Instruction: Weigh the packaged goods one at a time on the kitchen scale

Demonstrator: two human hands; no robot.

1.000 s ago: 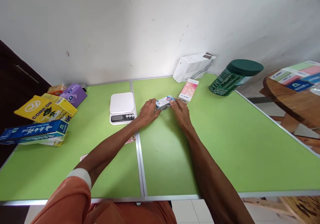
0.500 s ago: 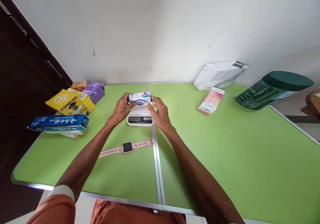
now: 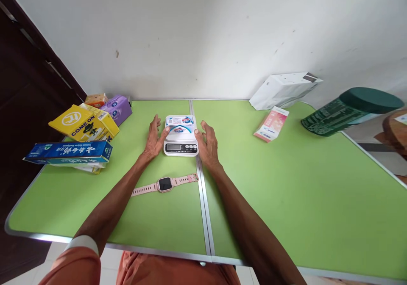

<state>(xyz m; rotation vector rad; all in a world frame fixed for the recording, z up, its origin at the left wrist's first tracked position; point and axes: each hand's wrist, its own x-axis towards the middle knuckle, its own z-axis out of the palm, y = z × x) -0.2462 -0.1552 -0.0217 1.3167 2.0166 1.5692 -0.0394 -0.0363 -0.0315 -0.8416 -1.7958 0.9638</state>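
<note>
The small box point(image 3: 179, 125) already sits on the scale point(image 3: 181, 148), toward the table's point(image 3: 286, 200) back edge. The left hand point(image 3: 154, 140) and right hand point(image 3: 207, 144) flank it, fingers released; the pink box point(image 3: 272, 123), toward the back right corner, is not on the scale.

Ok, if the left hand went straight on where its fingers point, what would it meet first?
Probably the wall, beyond a strip of green tabletop. The left hand points away from the person, just left of the scale; depth is hard to judge here.
</note>
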